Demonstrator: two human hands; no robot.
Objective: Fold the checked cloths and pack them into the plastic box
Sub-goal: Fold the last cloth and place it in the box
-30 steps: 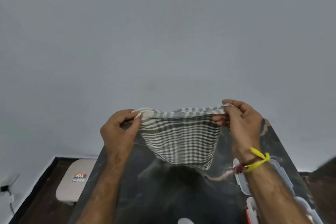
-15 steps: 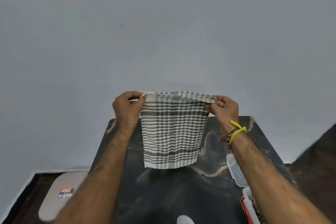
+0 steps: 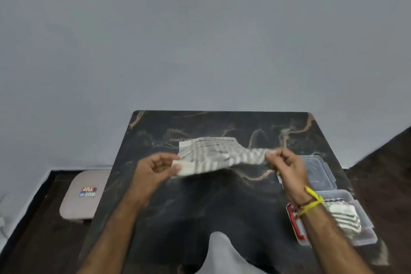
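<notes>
Over the dark marbled surface (image 3: 169,211) a checked cloth (image 3: 213,158), clearly light and floppy, is pinched at opposite ends by the left hand (image 3: 155,169) and right hand (image 3: 287,167), so it's probably best handled by its edges.

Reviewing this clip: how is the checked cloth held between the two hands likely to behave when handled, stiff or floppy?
Probably floppy: the checked cloth sags and wrinkles between the left hand and right hand. Likely light, since fingertip pinches carry it. It seems unlikely to slip, roll or break.
</notes>
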